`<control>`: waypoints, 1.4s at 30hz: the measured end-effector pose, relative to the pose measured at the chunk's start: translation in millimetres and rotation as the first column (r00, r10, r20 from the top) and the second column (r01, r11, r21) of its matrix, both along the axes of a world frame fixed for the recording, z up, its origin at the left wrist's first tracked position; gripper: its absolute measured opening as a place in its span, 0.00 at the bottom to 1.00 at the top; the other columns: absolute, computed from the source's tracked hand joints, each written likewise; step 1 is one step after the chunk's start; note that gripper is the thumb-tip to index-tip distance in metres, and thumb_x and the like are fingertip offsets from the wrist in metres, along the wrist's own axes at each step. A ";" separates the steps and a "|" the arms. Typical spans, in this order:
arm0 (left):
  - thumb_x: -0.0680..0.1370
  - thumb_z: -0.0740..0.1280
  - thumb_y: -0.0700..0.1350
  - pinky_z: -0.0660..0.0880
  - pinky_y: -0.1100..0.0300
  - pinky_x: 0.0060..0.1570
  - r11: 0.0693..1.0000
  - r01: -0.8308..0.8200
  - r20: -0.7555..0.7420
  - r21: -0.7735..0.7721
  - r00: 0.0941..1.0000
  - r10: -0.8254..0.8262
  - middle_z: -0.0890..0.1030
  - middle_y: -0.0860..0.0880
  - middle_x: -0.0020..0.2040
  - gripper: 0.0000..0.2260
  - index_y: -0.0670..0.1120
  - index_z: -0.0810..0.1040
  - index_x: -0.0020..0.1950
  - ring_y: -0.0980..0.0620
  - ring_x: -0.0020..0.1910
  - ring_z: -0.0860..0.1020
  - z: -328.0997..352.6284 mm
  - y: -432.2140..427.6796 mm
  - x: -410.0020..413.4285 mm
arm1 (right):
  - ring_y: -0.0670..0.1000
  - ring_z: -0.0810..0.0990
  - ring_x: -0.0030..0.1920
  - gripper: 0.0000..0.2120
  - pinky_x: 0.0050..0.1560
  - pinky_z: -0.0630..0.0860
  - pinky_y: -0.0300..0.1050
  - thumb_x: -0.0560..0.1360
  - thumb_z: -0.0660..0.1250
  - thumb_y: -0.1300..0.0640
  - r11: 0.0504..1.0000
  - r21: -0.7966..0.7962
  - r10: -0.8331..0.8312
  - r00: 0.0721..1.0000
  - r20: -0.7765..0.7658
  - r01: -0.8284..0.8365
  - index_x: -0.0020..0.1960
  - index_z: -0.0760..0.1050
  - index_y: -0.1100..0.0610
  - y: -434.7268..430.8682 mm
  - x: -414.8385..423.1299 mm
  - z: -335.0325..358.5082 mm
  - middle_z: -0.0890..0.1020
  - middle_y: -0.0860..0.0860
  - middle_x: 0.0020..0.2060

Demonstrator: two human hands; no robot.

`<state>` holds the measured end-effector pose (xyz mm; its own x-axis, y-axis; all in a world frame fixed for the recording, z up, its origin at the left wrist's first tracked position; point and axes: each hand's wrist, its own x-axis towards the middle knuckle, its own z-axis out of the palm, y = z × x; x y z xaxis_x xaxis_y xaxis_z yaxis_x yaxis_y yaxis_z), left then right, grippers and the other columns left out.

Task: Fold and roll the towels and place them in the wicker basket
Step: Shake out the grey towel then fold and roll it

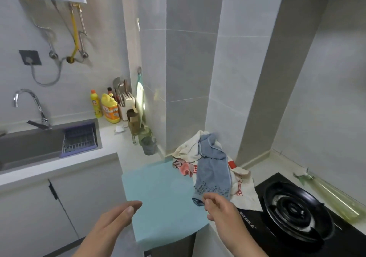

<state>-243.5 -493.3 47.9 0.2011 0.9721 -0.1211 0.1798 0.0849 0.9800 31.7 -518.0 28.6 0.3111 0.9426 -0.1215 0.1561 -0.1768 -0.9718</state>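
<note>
Left hand (118, 215) flat open, right hand (219, 207) loosely curled, neither gripping anything.
Smooth pale-blue mat (158, 195) on the bench (112, 146) between the hands. Limp ribbed blue towel (212, 173) is just past the right fingertips, draped over a crumpled white printed towel (242, 187). Risk: tugging the blue drags the white onto the black stove burner (293, 213), right of the hand. Wicker basket not in view.

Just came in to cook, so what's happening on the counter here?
A person's left hand hovers open over the teal mat. The right hand reaches the near end of the blue towel, which lies crumpled over a white printed towel beside the stove; a grip isn't clear. Nothing is folded yet.
</note>
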 end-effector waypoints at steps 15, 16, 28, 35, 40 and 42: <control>0.77 0.66 0.54 0.70 0.66 0.61 0.922 0.388 -0.174 0.012 0.908 -0.380 0.79 0.63 0.60 0.08 0.66 0.81 0.54 0.66 0.60 0.75 -7.7 227.6 95.0 | 0.44 0.76 0.58 0.10 0.60 0.73 0.43 0.79 0.64 0.57 0.933 -0.160 -0.311 0.946 0.093 0.323 0.61 0.74 0.51 147.2 83.5 -44.1 0.77 0.45 0.56; 0.79 0.66 0.51 0.70 0.71 0.57 0.890 0.454 -0.215 0.030 0.873 -0.438 0.79 0.64 0.59 0.09 0.64 0.80 0.54 0.69 0.58 0.75 -7.9 249.9 105.3 | 0.45 0.75 0.59 0.11 0.62 0.73 0.45 0.79 0.64 0.57 0.918 -0.180 -0.340 0.935 0.099 0.352 0.61 0.74 0.51 153.3 87.2 -48.5 0.77 0.46 0.56; 0.80 0.62 0.46 0.71 0.61 0.63 0.327 0.935 -0.557 0.139 0.347 -0.754 0.78 0.60 0.59 0.15 0.56 0.76 0.65 0.60 0.58 0.76 -62.8 420.7 296.1 | 0.53 0.71 0.69 0.23 0.69 0.67 0.45 0.80 0.62 0.56 0.622 -0.372 -0.581 0.725 0.370 0.689 0.74 0.66 0.58 213.5 120.0 -120.6 0.70 0.53 0.72; 0.81 0.57 0.45 0.71 0.59 0.57 0.057 0.988 -0.826 0.142 0.150 -0.543 0.79 0.51 0.58 0.13 0.48 0.75 0.63 0.51 0.54 0.76 -103.5 442.5 352.7 | 0.50 0.78 0.51 0.11 0.55 0.72 0.42 0.79 0.62 0.54 0.584 -0.376 -0.528 0.688 0.497 0.720 0.55 0.79 0.56 228.9 115.6 -148.5 0.81 0.53 0.49; 0.81 0.60 0.46 0.68 0.61 0.59 0.021 0.995 -0.970 0.098 0.100 -0.220 0.75 0.50 0.65 0.14 0.48 0.72 0.67 0.50 0.64 0.74 -101.5 440.9 363.7 | 0.47 0.71 0.32 0.14 0.33 0.65 0.39 0.77 0.65 0.55 0.562 -0.213 -0.621 0.578 0.530 0.799 0.36 0.73 0.62 232.5 111.1 -144.9 0.74 0.50 0.31; 0.80 0.61 0.46 0.67 0.64 0.51 0.007 0.985 -0.970 0.170 0.168 -0.173 0.76 0.51 0.61 0.11 0.49 0.75 0.62 0.51 0.61 0.74 -101.4 441.1 358.8 | 0.45 0.72 0.34 0.12 0.33 0.65 0.33 0.78 0.64 0.56 0.550 -0.119 -0.674 0.524 0.520 0.827 0.36 0.74 0.57 231.6 106.7 -134.0 0.76 0.47 0.31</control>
